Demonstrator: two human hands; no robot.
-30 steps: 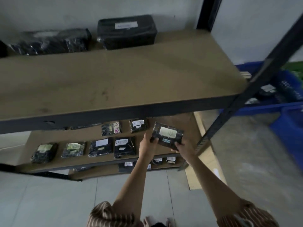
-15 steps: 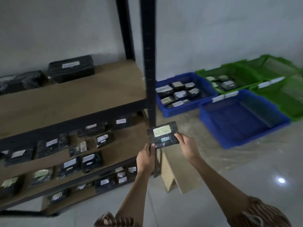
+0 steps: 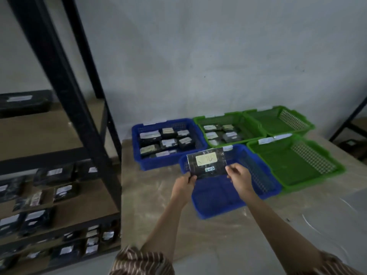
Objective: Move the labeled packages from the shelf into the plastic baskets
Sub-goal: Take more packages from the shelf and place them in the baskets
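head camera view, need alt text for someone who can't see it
Two bare hands, left hand and right hand, hold a black labeled package over an empty blue basket on the floor. Behind it sit a blue basket with packages, a green basket with packages and two empty green baskets; a shelf of packages stands at left.

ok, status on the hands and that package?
Left hand and right hand both grip the package. Held above the near blue basket, not in yet. Nothing in the way.
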